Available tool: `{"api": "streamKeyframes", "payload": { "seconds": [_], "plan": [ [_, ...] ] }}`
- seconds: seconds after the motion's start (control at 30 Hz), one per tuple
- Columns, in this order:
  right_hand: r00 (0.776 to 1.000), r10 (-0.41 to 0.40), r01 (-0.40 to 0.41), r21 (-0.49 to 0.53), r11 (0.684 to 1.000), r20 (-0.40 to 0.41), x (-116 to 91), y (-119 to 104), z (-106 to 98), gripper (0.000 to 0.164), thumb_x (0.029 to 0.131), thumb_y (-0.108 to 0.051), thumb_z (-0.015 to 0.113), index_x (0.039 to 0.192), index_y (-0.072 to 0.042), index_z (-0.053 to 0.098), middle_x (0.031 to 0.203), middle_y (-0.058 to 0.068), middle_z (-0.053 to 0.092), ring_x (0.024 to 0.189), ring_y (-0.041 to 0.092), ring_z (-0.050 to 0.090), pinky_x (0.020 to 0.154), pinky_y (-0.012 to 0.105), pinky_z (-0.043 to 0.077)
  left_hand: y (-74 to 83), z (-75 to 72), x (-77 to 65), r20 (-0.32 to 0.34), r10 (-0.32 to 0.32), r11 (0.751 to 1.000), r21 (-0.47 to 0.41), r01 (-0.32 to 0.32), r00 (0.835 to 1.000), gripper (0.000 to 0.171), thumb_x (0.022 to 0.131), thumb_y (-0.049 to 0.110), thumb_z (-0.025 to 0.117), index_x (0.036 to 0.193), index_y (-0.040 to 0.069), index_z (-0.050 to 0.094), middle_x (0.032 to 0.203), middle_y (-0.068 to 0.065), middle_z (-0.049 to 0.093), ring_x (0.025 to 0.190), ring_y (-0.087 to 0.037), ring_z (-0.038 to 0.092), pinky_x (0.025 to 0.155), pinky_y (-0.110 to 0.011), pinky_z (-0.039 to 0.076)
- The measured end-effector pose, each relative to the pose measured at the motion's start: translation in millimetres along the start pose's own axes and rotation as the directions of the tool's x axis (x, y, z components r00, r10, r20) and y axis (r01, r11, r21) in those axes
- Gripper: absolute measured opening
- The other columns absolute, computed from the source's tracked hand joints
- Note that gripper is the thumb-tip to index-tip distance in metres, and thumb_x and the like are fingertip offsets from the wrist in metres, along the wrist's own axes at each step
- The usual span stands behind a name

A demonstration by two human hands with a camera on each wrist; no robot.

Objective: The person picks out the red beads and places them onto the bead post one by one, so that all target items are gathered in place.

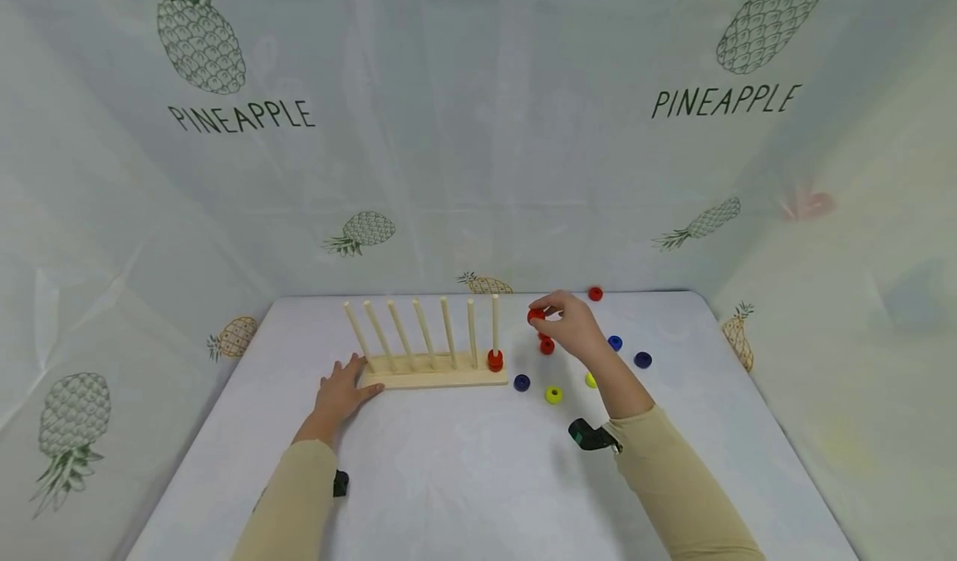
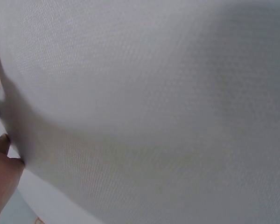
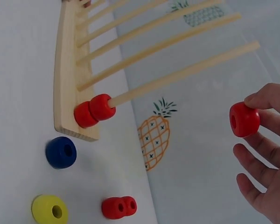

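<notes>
My right hand pinches a red bead between thumb and fingers, raised to the right of a wooden peg rack. The bead's hole shows in the right wrist view. Two red beads are stacked at the foot of the rack's rightmost peg; the other pegs visible in the head view are bare. At the rack's left end, my left hand rests with fingers spread, its thumb by the front edge and its fingertips by the end. Only some of its fingers show in the left wrist view.
Loose beads lie right of the rack: dark blue, yellow, red, brighter blue and another dark blue. One red bead sits by the back edge. A pineapple-printed curtain rises behind the white table.
</notes>
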State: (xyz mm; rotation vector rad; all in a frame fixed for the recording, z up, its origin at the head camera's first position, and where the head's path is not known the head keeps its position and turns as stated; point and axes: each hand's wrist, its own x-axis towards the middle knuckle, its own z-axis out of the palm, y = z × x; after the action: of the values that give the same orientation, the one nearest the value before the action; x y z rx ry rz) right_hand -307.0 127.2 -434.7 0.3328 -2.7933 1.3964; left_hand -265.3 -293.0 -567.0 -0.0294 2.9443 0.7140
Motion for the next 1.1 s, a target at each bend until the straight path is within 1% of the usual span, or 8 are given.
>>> {"api": "streamKeyframes", "payload": {
  "seconds": [0.13,0.33,0.5,0.67,0.77,0.9,1.1],
  "plan": [
    [1.0,-0.029,0.029,0.009,1.0,-0.011,0,-5,-1,0.026,0.09,-0.018,0.07,0.115,-0.008,0.07,0.114,0.007,0.06,0.111,0.033,0.055,0.095,0.047,0.048,0.2,0.4,-0.5,-0.012,0.013,1.0,-0.009,-0.013,1.0,0.084,0.089,0.048,0.067,0.147,-0.004,0.034,0.154,-0.03,0.019,0.139,-0.055,0.009,0.108,-0.071,0.007],
    [0.998,-0.066,0.066,0.023,0.998,-0.024,1,-11,-2,0.024,0.09,-0.019,0.071,0.113,-0.012,0.07,0.111,0.004,0.061,0.107,0.027,0.054,0.099,0.05,0.044,-1.6,2.4,0.6,-0.004,0.002,1.0,-0.004,-0.002,1.0,0.084,0.089,0.048,0.067,0.148,-0.003,0.033,0.155,-0.029,0.018,0.139,-0.055,0.009,0.108,-0.071,0.007],
    [0.995,-0.084,0.086,0.03,0.996,-0.054,0,-16,-2,0.023,0.09,-0.017,0.071,0.112,-0.011,0.071,0.108,0.003,0.062,0.105,0.025,0.054,0.099,0.05,0.044,-2.6,2.9,1.7,-0.004,0.006,1.0,-0.012,-0.006,1.0,0.084,0.089,0.047,0.067,0.148,-0.003,0.033,0.155,-0.029,0.018,0.14,-0.055,0.008,0.108,-0.071,0.006],
    [0.99,-0.118,0.122,0.048,0.991,-0.075,1,-23,-1,0.022,0.089,-0.018,0.072,0.111,-0.012,0.072,0.106,0.002,0.062,0.103,0.023,0.055,0.098,0.046,0.043,-3.7,2.6,0.9,-0.005,0.009,1.0,0.002,-0.009,1.0,0.084,0.09,0.048,0.066,0.148,-0.003,0.033,0.155,-0.029,0.018,0.139,-0.055,0.009,0.107,-0.072,0.006],
    [0.989,-0.128,0.132,0.048,0.99,-0.076,2,-26,0,0.023,0.089,-0.019,0.072,0.111,-0.011,0.072,0.106,0.001,0.062,0.103,0.022,0.055,0.097,0.045,0.043,-3.8,2.8,0.9,0.002,0.007,1.0,0.01,-0.007,1.0,0.084,0.09,0.048,0.066,0.148,-0.003,0.033,0.155,-0.028,0.018,0.14,-0.055,0.009,0.107,-0.072,0.007],
    [0.987,-0.141,0.145,0.05,0.988,-0.084,1,-29,-1,0.024,0.089,-0.019,0.072,0.111,-0.011,0.072,0.106,0.0,0.062,0.103,0.022,0.054,0.095,0.046,0.045,-1.3,1.6,2.0,0.0,0.022,1.0,0.0,-0.022,1.0,0.084,0.09,0.048,0.066,0.147,-0.004,0.033,0.154,-0.029,0.018,0.139,-0.056,0.008,0.107,-0.072,0.006],
    [0.981,-0.174,0.179,0.056,0.982,-0.09,4,-34,2,0.023,0.089,-0.02,0.074,0.11,-0.011,0.072,0.106,0.0,0.062,0.103,0.024,0.055,0.094,0.045,0.045,-2.9,1.5,1.9,-0.003,0.027,1.0,0.009,-0.027,1.0,0.084,0.09,0.05,0.064,0.147,-0.003,0.033,0.154,-0.03,0.019,0.139,-0.056,0.009,0.108,-0.071,0.007]
  ]
}}
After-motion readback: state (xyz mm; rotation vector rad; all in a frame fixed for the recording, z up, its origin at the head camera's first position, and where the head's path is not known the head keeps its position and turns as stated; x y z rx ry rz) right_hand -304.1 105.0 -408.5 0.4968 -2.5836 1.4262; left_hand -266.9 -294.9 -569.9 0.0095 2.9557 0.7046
